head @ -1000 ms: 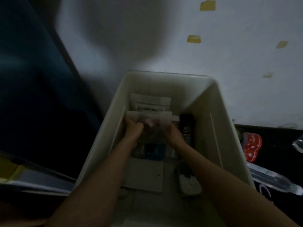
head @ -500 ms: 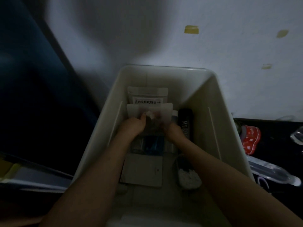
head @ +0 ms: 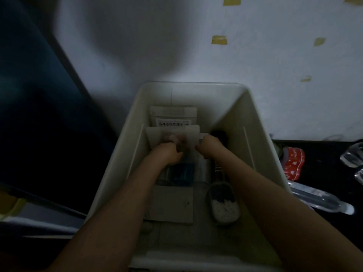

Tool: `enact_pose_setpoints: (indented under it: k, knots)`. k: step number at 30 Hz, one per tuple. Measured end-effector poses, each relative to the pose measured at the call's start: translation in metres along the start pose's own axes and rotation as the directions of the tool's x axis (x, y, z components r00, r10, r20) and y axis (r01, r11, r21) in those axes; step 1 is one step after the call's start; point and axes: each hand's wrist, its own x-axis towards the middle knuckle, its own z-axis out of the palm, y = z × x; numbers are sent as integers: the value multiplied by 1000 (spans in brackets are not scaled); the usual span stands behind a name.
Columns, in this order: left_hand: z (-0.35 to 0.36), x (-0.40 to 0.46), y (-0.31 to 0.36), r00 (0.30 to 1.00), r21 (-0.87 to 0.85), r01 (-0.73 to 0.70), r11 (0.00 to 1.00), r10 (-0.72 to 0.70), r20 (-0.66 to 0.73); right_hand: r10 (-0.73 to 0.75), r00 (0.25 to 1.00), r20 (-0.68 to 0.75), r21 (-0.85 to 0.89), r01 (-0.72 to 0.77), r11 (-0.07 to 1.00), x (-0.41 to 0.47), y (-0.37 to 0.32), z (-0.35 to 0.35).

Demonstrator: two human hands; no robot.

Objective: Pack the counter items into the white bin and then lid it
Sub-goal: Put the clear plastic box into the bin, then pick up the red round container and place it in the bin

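- The frosted pouch (head: 172,134) stands upright deep in the white bin (head: 253,122), in front of a white labelled pouch (head: 173,116) (Chinese print, too blurred for me to read).
- My left hand (head: 167,155) pinches its lower edge, fingertips showing through the plastic.
- My right hand (head: 208,147) curls round its right edge.
- Beside my right wrist lies a dark tube (head: 220,138), lettering hidden.
- Out on the counter: a red patterned packet (head: 293,163).
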Motion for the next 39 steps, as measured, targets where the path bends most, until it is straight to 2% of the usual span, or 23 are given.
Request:
enact_pose_setpoints:
  k: [3,5,8,11,15,17,20,22,24,28,33,36,39]
  knots:
    - [-4,-12,7,995,47,-99,994,98,11,-61,996,-66,42,64,997,-18,2,-17]
    - [-3,-22,15,984,78,-178,981,176,28,-107,984,-144,162,131,978,-31,4,-31]
    - [-1,-38,38,961,64,-276,959,277,1,-210,926,-312,367,322,873,-49,15,-56]
    - [-1,-54,74,895,-1,-404,915,395,-207,-149,866,-478,536,422,731,-71,42,-81]
    - [5,-68,125,730,-84,-577,813,467,-499,-31,838,-545,623,430,654,-101,90,-107]
    - [11,-72,153,664,-43,-621,783,495,-560,34,842,-538,679,410,609,-110,120,-117]
    - [24,-74,194,631,-17,-661,750,544,-552,98,852,-515,683,338,647,-117,168,-126]
    - [35,-71,220,642,7,-673,739,589,-491,132,857,-498,665,279,692,-118,202,-127]
    - [47,-64,245,690,15,-660,752,613,-383,166,871,-462,674,223,704,-115,235,-125]
    - [78,-42,284,791,30,-572,820,561,-244,210,907,-365,707,123,696,-110,292,-121]
    - [115,-10,316,870,-50,-472,880,456,-185,226,938,-262,744,47,666,-94,347,-118]
    - [135,10,326,915,-176,-402,898,385,-122,236,952,-197,760,-4,650,-84,369,-115]
    - [156,37,329,947,-271,-317,909,288,-140,238,963,-130,771,-53,634,-71,386,-112]
